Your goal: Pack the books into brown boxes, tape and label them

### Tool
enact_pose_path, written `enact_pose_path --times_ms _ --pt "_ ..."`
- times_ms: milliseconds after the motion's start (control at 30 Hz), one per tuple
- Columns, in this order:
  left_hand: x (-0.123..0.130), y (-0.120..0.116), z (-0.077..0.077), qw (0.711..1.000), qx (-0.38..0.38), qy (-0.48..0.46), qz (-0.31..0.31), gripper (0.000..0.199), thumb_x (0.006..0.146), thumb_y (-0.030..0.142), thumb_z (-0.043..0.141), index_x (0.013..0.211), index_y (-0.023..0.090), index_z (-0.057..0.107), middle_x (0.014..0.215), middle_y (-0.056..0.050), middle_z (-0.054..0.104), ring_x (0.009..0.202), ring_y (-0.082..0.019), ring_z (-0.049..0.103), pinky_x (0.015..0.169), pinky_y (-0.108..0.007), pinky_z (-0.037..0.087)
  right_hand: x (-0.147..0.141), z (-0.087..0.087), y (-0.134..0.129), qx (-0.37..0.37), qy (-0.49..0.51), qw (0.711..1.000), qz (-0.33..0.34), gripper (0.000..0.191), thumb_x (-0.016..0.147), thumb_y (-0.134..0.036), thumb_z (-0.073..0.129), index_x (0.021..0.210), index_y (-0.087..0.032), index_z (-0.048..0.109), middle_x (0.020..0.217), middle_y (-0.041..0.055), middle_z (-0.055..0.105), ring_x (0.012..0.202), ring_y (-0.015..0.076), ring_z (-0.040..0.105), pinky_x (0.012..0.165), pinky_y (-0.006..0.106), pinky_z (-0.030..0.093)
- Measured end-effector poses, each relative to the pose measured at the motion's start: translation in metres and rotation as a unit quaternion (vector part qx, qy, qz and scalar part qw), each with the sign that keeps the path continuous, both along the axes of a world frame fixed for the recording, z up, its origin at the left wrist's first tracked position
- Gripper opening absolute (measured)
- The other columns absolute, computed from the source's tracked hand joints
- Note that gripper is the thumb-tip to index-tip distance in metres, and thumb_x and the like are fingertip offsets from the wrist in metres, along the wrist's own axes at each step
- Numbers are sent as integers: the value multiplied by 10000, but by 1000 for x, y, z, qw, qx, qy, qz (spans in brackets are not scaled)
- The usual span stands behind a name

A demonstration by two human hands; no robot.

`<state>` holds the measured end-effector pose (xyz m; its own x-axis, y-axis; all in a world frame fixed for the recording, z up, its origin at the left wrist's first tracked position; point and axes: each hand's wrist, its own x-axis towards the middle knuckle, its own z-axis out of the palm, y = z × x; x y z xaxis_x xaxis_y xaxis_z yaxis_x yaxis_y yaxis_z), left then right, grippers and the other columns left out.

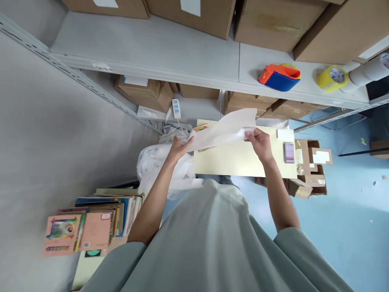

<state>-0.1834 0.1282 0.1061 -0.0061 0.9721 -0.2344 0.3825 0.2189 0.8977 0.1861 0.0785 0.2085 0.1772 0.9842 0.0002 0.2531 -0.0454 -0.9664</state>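
Observation:
A thin white sheet (223, 129), perhaps plastic or foam wrap, is stretched above the pale yellow table (237, 162). My left hand (180, 149) pinches its left end, and my right hand (259, 144) has the right end between thumb and fingers. Under the sheet, a colourful flat item (199, 127) shows only at its edge; the rest of it is covered. A bulky heap of white wrap (156, 164) lies beside the table, close to my left forearm.
Grey shelves (146, 42) with cardboard boxes (194, 18) stand in front. They hold an orange and blue strap-like item (279, 77), yellow tape (332, 78) and a power strip (176, 108). Stacked books (95, 231) are at left, small open cartons (313, 168) at right. A purple item (289, 153) lies on the table.

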Motion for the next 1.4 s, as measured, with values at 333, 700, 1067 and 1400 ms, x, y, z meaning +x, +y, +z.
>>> enact_pose_path --times_ms 333,700,1067,1400 --pt "170 -1 -87 981 -148 -125 -13 1106 658 521 1003 1613 151 586 1138 -146 833 1043 -305 797 929 -398 631 183 -119 -37 -177 83 981 -8 648 784 -733 909 1167 -218 823 1123 90 852 1078 276 789 1023 507 671" --pt "255 -38 -113 978 -182 72 -67 575 775 711 862 638 206 625 564 13 576 583 -156 559 536 -246 364 262 -222 -64 -294 -35 953 -66 605 905 -827 682 865 -224 680 865 77 772 878 244 702 814 365 577" --pt "269 -54 -134 962 -185 199 -25 393 1039 367 564 740 199 756 615 -63 695 594 -219 683 677 -322 546 261 -250 -68 -288 -179 929 -146 525 1144 -637 402 1018 -219 694 745 49 705 687 238 649 690 319 446" --pt "294 -48 -165 983 -51 175 -17 139 982 239 631 934 205 757 1024 -126 768 1083 -292 713 1038 -400 556 256 -263 -55 -318 -288 900 -76 342 1193 -463 451 1145 -226 693 1018 128 833 856 288 722 783 331 405"
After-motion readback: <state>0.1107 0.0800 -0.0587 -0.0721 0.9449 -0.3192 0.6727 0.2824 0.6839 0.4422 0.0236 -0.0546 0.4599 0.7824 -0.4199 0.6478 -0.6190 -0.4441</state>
